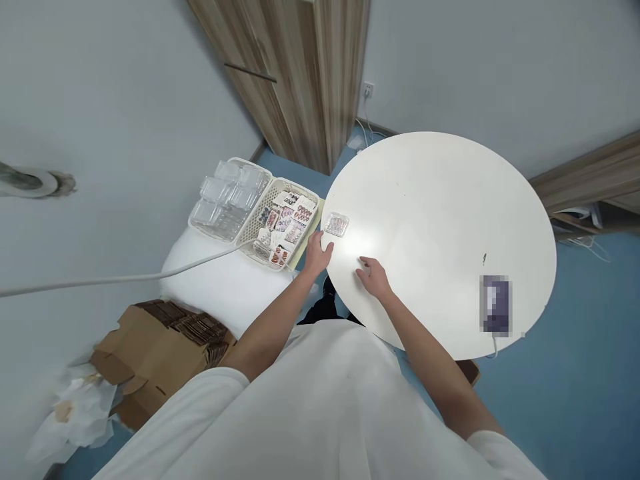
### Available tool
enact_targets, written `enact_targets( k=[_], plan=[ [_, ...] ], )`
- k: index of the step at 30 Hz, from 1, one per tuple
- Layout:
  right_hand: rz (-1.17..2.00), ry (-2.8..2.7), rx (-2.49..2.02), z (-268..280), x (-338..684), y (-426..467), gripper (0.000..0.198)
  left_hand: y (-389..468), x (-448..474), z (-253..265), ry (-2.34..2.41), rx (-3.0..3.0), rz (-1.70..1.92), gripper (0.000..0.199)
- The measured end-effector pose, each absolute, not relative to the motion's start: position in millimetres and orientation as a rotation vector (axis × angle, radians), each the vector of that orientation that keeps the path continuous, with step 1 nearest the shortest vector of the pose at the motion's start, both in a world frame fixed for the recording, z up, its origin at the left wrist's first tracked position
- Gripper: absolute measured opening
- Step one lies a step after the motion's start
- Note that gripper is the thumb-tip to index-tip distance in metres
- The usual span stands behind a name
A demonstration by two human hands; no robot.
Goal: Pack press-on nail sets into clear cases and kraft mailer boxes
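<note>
A small clear plastic box [337,225] with pinkish pieces inside lies near the left edge of the white oval table [440,200]. Just below it is my left hand [318,253], empty, thumb and fingers apart, at the table's edge. My right hand [374,277] hovers at or just over the tabletop, also empty with its fingers parted; whether it touches the surface I cannot tell. To the left of my left hand stands a white basket [243,239] filled with cards that carry small coloured pieces, perhaps false nails.
A second white basket [196,228] holds several clear plastic boxes [225,193]. Flattened cardboard boxes [150,353] lie at lower left. A pale cable [200,267] crosses from the left. A blurred-out dark device [496,304] rests at the table's right. A wooden cabinet [290,67] stands behind.
</note>
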State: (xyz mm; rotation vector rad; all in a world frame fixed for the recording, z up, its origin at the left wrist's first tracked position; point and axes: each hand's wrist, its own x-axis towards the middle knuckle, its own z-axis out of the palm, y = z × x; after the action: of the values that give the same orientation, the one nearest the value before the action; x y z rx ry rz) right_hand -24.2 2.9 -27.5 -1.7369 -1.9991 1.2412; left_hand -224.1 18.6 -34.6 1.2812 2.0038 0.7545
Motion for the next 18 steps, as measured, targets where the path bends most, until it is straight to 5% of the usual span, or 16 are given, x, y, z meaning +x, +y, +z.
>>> enact_targets(
  k=[10,18],
  plan=[
    [1.603,-1.467,-1.619,-35,-101,55,0.07,51,-237,-51,1.898,1.3,0.674,0.052],
    [1.594,-1.334,-1.604,-38,-84,35,0.07,39,-226,-44,1.821,1.399,0.797,0.04]
  ],
)
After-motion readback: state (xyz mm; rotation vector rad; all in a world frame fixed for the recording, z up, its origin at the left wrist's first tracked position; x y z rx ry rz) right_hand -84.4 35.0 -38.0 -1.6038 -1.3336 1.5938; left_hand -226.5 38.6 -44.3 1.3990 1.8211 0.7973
